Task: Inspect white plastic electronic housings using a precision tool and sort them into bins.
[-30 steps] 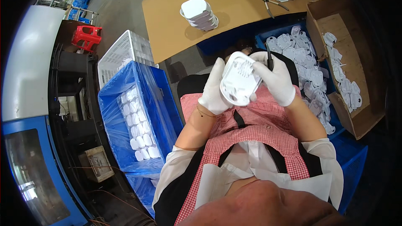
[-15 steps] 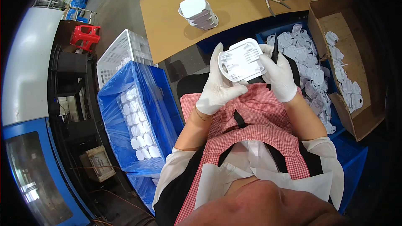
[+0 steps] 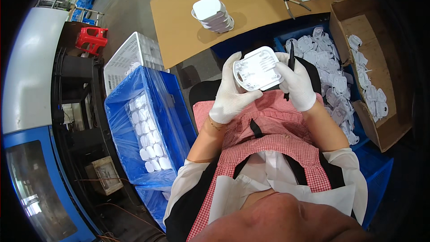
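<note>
A white moulded plastic housing (image 3: 257, 69), roughly square with an oval slot at one end, is held over my lap with its ribbed inner side facing up. My gloved left hand (image 3: 230, 94) grips its left edge, thumb along the near side. At the right edge, my gloved right hand (image 3: 298, 83) pinches the same housing. A slim black pen-like tool (image 3: 291, 58) is also tucked in the right hand, sticking out past the fingers; its working end cannot be made out.
A stack of white housings (image 3: 210, 13) stands on the brown tabletop (image 3: 264, 0), with cutting pliers (image 3: 291, 4) farther right. Loose white parts fill a blue crate (image 3: 280, 45) beside a cardboard box (image 3: 376, 54). Left, a blue-lined crate (image 3: 121, 94) holds rows of parts.
The housing has shifted slightly down and left in my hands, tilting a little. My left fingers have closed in nearer its edge, and the black tool stands more upright.
</note>
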A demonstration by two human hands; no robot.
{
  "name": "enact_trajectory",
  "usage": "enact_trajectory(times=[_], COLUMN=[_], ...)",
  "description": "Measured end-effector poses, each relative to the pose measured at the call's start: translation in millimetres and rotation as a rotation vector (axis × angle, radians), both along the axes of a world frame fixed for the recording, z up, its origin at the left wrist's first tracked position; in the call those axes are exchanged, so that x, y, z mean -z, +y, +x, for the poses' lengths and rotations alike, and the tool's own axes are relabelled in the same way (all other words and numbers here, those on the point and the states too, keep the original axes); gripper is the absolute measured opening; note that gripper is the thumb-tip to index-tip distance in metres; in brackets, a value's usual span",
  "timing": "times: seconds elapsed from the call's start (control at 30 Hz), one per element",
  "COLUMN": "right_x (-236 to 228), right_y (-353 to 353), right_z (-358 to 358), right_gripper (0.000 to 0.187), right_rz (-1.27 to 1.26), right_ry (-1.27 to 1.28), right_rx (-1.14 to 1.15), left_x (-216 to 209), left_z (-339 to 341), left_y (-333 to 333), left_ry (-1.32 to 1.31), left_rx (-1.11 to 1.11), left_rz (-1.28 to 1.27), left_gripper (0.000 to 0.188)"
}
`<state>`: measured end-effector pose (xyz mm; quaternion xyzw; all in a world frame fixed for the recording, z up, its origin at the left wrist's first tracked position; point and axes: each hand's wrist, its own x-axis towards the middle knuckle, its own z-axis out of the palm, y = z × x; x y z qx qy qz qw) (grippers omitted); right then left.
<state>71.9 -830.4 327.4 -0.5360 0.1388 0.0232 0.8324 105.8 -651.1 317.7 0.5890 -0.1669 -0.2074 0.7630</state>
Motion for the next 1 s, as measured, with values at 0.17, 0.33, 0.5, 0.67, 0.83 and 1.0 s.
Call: enact_trajectory(times=[0.17,0.33,0.5,0.67,0.83,1.0], right_x=[1,7,4,1,3,1], right_y=[-1,0,1,4,2,3], right_z=[-5,-8,-12,-15,-18,-20], right_gripper=[0.027,0.026,0.025,0.025,0.025,0.025], right_rz=[-0.02,-0.001,0.002,-0.001,-0.025,-0.009], right_ry=[0.013,-0.025,-0.013,-0.029,-0.007,-0.03], right_rx=[-0.013,0.012,-0.022,-0.016,-0.032,-0.054], left_x=[-4,-8,-10,-11,-14,-13], left_z=[-4,-8,-10,-14,-17,-19], left_y=[1,2,5,7,7,8], left_ry=[0.024,0.022,-0.013,0.01,-0.019,-0.045], left_rx=[0.01,0.016,0.019,0.015,0.011,0.008], left_rz=[-0.004,0.004,0.029,0.003,0.006,0.022], left_gripper=[0.096,0.096,0.094,0.096,0.096,0.095])
